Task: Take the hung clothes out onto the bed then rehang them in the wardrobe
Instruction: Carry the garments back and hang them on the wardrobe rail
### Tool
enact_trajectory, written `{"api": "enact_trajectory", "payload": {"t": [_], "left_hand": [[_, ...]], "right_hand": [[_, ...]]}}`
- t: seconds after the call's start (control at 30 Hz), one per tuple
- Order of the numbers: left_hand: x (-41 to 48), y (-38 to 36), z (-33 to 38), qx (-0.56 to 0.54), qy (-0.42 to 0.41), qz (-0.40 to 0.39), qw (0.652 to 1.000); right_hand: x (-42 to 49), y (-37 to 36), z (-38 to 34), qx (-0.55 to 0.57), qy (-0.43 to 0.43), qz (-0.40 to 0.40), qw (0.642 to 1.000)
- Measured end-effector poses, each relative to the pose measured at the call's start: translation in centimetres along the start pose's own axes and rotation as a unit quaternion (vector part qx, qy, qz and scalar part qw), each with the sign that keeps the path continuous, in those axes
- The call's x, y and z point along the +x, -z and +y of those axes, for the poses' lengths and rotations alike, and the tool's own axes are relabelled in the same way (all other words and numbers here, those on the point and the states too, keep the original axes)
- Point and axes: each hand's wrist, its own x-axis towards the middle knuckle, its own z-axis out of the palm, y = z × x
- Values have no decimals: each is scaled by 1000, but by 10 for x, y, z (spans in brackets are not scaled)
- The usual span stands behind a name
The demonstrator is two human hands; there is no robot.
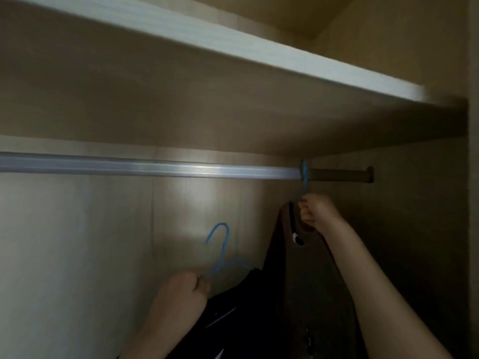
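A metal rail (155, 169) runs across the wardrobe. Near its right end a blue hanger (303, 174) is hooked over it, carrying a dark brown garment (305, 281). My right hand (317, 212) is closed around that hanger's neck just below the rail. Lower left, my left hand (181, 294) grips a second blue hanger (220, 250) whose hook points up, well below the rail. A black garment (233, 314) hangs from this one.
A white-edged shelf (233, 47) spans the wardrobe above the rail. The wardrobe's right side wall (471, 203) stands close to the rail's bracket (369, 174). The pale back panel (77, 242) lies behind, with bare rail to the left.
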Motion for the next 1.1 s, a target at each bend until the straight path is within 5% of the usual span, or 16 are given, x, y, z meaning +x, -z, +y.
{"api": "enact_trajectory", "payload": {"t": [0.23,0.33,0.5,0.67,0.9,1.1], "left_hand": [[5,5,7,99,0,68,993],[19,8,14,-31,93,5,995],[41,9,50,-420,241,-73,872],[69,16,86,-600,252,-76,755],[94,12,108,-673,255,-57,692],[104,12,111,-681,243,-51,689]], "right_hand": [[13,-1,18,17,-22,-26,999],[13,0,20,52,-45,-46,997],[12,5,21,114,-86,-84,986],[4,11,20,161,-107,-110,975],[10,16,22,164,-116,-122,972],[9,16,22,167,-106,-116,973]]}}
